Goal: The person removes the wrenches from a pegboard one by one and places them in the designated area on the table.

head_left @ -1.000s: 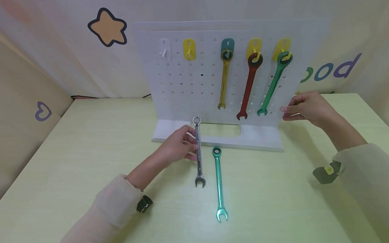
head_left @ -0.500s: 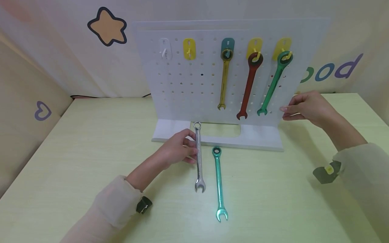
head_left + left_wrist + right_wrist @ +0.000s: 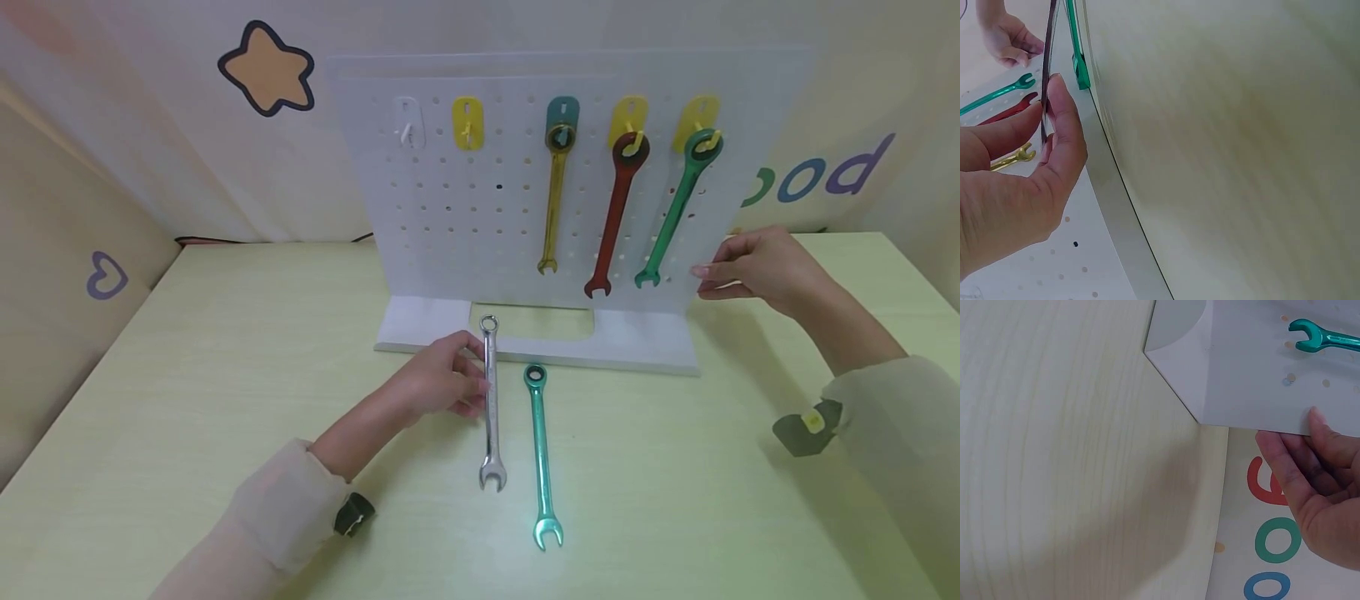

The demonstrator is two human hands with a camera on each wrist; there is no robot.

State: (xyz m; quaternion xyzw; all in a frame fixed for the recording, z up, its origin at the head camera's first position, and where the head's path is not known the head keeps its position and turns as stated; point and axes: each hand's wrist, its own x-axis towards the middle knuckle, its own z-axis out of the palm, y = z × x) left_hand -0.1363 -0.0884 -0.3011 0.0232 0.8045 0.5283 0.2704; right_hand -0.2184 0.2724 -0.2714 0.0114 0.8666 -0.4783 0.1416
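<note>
My left hand (image 3: pixel 478 385) pinches the shaft of a silver wrench (image 3: pixel 491 433), whose ring end points at the pegboard's foot. The left wrist view shows thumb and fingers curled on the thin silver wrench (image 3: pixel 1046 81). A teal wrench (image 3: pixel 540 450) lies on the table just right of it. My right hand (image 3: pixel 702 281) holds the right edge of the white pegboard (image 3: pixel 450 233); in the right wrist view its fingers (image 3: pixel 1310 456) grip the pegboard (image 3: pixel 1247 375). Yellow (image 3: pixel 552 200), red (image 3: pixel 615 217) and green (image 3: pixel 675 208) wrenches hang on the board.
A white hook (image 3: pixel 406 125) and a yellow hook (image 3: pixel 467 125) at the board's upper left carry nothing. The pale wooden table (image 3: pixel 225 350) stretches out to the left and in front. Fabric walls with a star and letters close the back and sides.
My left hand has drawn the silver wrench back from the pegboard's foot toward me. The right hand and the teal wrench have stayed put.
</note>
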